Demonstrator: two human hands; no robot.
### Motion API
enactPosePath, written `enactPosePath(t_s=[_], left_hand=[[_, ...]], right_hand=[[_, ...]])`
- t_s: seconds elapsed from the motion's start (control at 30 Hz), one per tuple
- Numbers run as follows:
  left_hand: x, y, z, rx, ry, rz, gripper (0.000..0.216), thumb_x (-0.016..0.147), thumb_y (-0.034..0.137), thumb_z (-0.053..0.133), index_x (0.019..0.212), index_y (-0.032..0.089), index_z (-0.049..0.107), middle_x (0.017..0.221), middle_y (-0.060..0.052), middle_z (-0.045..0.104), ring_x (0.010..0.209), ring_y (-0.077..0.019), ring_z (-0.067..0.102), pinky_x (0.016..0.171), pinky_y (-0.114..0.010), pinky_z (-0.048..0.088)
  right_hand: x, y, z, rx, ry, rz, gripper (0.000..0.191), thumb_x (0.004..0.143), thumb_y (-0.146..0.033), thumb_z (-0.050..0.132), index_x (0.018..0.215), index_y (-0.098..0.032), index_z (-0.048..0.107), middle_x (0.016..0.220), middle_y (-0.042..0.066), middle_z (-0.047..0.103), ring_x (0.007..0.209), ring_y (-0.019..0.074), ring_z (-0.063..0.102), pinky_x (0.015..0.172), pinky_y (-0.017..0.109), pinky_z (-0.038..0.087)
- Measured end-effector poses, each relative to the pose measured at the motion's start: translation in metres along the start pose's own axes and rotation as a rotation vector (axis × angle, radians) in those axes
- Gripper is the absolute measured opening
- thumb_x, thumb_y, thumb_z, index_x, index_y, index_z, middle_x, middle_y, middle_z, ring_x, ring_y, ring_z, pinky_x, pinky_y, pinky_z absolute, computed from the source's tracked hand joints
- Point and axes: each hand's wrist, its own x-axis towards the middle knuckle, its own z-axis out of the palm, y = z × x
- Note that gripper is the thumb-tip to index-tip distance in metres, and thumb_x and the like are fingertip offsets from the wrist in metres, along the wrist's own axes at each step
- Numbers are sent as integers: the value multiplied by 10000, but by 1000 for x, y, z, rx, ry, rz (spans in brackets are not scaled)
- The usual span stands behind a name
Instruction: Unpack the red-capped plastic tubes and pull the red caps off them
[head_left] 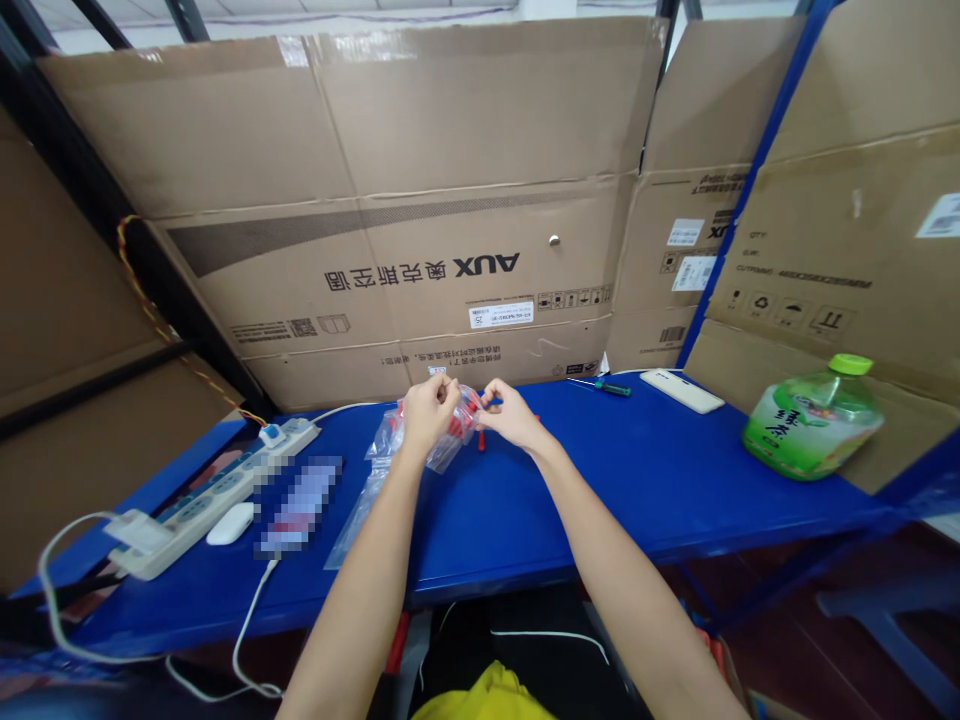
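Busy at the mouth of a small clear bag point(448, 452) of red pieces point(459, 424), held just above the blue tabletop point(637, 480), near its middle and towards the back edge. Gripped on one side by the left hand point(429, 405), fingers pinched narrow on the film. Caught on the other side by the right hand point(512, 412), fingers drawn in small at the bag's top edge. Hard to tell at this size whether parting the mouth or pressing it closed, or whether nipping a red piece as well.

Lying flat beside the left forearm: a second bag point(358, 515). Well apart to the right: a screwdriver point(611, 388), a white phone point(681, 390), a green bottle point(814, 420). To the left: a power strip point(210, 500).

Called for next, by judgement: a steady pinch from both sides, mouth kept uppermost, no tug sharp enough to scatter the pieces.
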Motion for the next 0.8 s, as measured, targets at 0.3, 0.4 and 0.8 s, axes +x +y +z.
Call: enactPosePath(t_s=[0.3,0.4,0.8], left_hand=[[-7,14,14,-129,65,-225,479,1009,541,394,686,214,531,621,-23,545,628,-176,500,628,-294,297],[-5,11,24,-472,-123,-642,643,945,743,362,696,200,603,631,-71,602,636,-208,565,595,-299,359],[3,2,41,-1563,90,-649,235,935,234,665,1164,188,688,1182,-73,749,1031,-172,710,889,-288,557]], right_hand=[[7,-1,-9,-171,237,-271,236,748,-174,507,951,-257,423,927,-22,568,657,95,529,627,217,426],[8,-5,-7,-43,331,-340,204,772,-209,516,914,-261,379,914,-19,550,707,116,537,658,231,439],[7,4,-1,-266,439,-246,200,779,-390,699,850,-223,615,972,43,639,822,174,605,736,286,514]])
